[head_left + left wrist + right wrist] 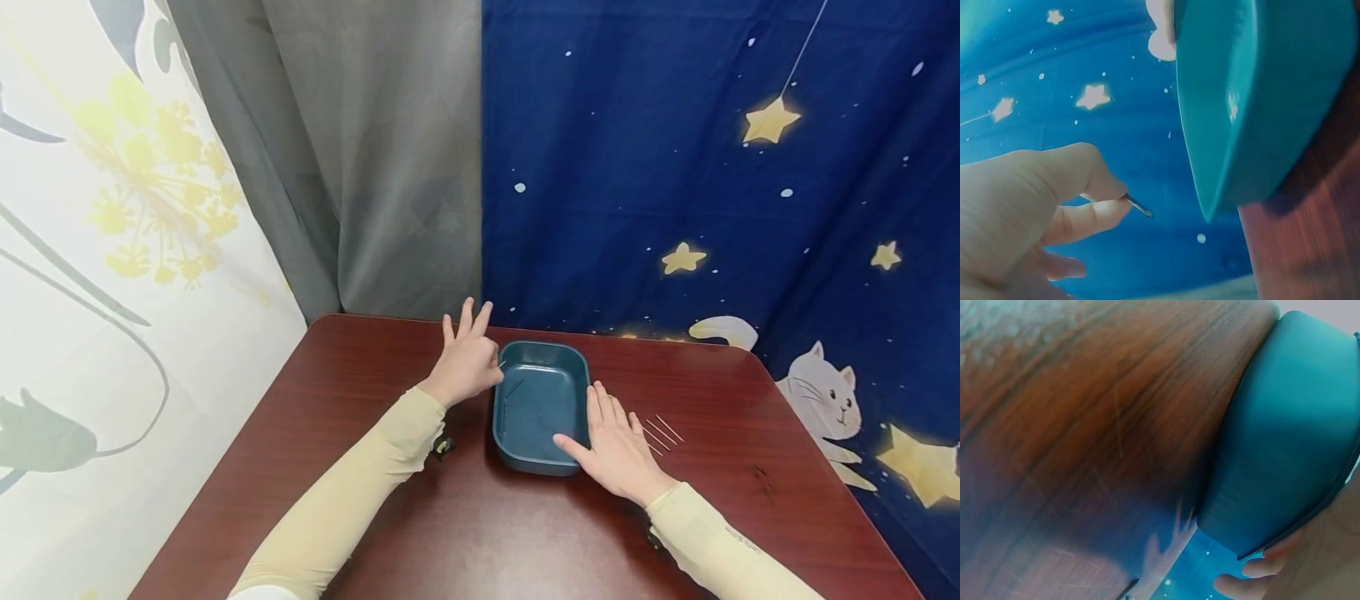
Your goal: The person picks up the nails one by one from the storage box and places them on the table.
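Note:
A deep blue-green rectangular dish with rounded corners sits on the table. My left hand is at its upper left rim, thumb and index finger pinching a thin metal needle; the other fingers are spread upward. In the left wrist view the needle's tip sticks out past the fingertips, apart from the dish wall. My right hand rests along the dish's right side with straight fingers, its thumb over the rim. Thin dark lines show on the dish's floor near the left wall.
Several thin pale needles lie on the table just right of my right hand. The dark red-brown wooden table ends at a grey curtain and a blue starry curtain. A white patterned curtain hangs at the left.

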Tool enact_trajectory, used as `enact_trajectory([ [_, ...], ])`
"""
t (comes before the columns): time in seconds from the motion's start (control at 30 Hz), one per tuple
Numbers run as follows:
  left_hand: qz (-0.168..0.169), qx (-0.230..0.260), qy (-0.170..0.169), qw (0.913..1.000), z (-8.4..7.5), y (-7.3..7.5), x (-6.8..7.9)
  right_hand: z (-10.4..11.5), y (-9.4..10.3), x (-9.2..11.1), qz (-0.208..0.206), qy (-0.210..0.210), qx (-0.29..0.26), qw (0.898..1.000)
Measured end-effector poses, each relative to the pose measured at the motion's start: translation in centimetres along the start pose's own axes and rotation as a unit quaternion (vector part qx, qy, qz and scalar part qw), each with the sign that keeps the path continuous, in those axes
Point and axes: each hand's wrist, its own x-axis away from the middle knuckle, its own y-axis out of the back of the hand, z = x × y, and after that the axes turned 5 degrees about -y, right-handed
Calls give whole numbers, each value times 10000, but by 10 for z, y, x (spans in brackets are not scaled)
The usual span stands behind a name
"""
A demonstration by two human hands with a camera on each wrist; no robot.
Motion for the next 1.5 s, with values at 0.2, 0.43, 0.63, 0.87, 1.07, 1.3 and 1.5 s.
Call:
enact_trajectory([
  [0.2, 195, -98, 173, 9996, 27, 8, 12, 0, -2, 0, -49, -43, -3, 10000],
  [0.43, 556, -231, 367, 9975, 63, 11, 32, 1, -2, -1, -61, -34, 36, 10000],
  [0.63, 718, -175, 484, 9961, 90, 2, 51, 1, -1, -2, -15, -45, 55, 10000],
  [0.87, 1132, -234, 722, 9907, 114, -17, 70, 3, -1, -4, 11, -42, 93, 9999],
  [1.07, 1456, -477, 795, 9850, 123, -30, 79, 3, -1, -3, 6, -42, 133, 9999],
  [1.3, 1486, -659, 807, 9834, 127, -37, 80, 1, -1, -2, -10, -45, 119, 9999],
  [1.5, 1544, -634, 842, 9824, 124, -36, 78, -1, 0, -1, 20, -71, 134, 9999],
])
